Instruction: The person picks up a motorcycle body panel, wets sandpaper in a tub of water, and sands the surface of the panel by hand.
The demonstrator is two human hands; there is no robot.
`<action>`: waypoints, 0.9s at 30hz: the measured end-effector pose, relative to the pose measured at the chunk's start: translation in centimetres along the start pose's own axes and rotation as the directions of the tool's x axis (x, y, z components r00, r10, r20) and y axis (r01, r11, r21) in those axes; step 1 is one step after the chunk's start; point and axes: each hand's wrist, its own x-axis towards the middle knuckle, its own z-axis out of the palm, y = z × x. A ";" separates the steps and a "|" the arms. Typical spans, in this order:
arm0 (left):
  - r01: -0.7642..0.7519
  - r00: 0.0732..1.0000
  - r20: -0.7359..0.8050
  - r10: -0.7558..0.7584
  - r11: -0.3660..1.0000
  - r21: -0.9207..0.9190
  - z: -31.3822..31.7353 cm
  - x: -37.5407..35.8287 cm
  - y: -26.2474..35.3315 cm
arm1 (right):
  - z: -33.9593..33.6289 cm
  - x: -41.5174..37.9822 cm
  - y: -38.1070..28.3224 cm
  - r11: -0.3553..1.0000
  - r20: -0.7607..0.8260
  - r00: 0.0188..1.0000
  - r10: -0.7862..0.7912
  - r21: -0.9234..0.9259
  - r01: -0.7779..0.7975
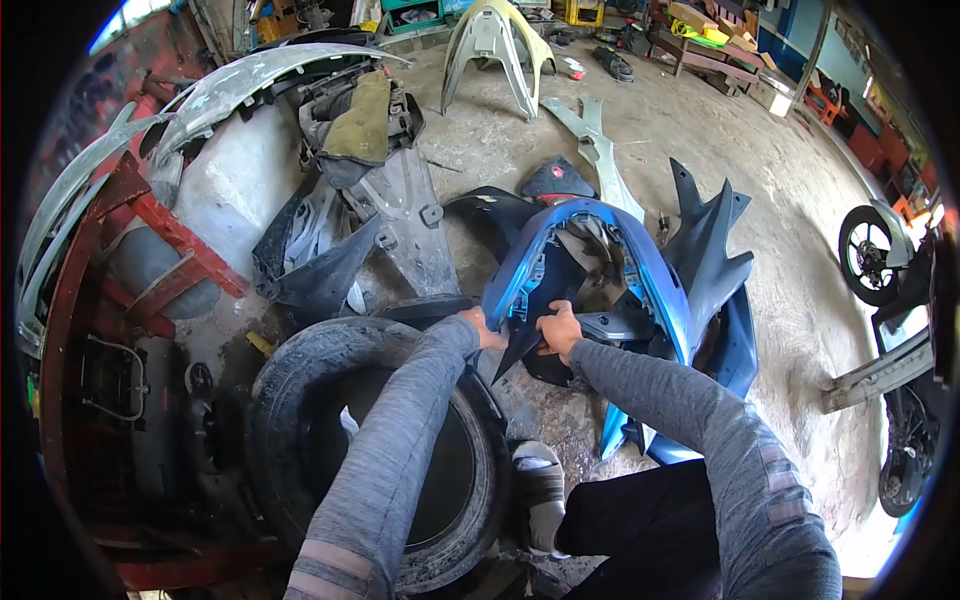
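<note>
A blue U-shaped motorcycle fairing (pixel 597 211) lies in front of me among other body panels, its open end facing me. My left hand (pixel 484 329) is at the fairing's left end, fingers curled around its lower edge and partly hidden. Closed on a black plastic panel (pixel 520 345) inside the fairing's opening is my right hand (pixel 560 329), thumb and fingers pressed together. A dark panel with a red mark (pixel 557 178) sits just behind the fairing. Dark blue-grey pronged panels (pixel 708 235) lie against its right side.
A large worn tyre (pixel 290 400) lies by my left forearm. Left of it stands a red metal frame (pixel 165 225) with grey panels around. A pale yellow fairing (pixel 492 45) stands farther back. Motorcycle wheels (pixel 866 255) show at the right edge. My shoe (pixel 540 490) is below.
</note>
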 end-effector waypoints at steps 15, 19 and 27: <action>0.387 0.921 -0.006 -0.390 0.915 -0.113 0.6 2.1 -0.3 | -1.1 -0.3 -2.4 0.916 0.206 0.978 -0.019 0.395 -0.065; 0.300 0.935 -0.157 -0.317 0.946 -0.124 1.2 3.0 -1.1 | -1.2 -1.0 -3.2 0.951 0.240 0.970 -0.027 0.306 -0.049; 0.126 0.899 -0.357 -0.256 0.929 -0.349 2.6 2.8 0.9 | -0.2 -0.3 -2.0 0.975 0.283 0.959 -0.022 0.219 -0.042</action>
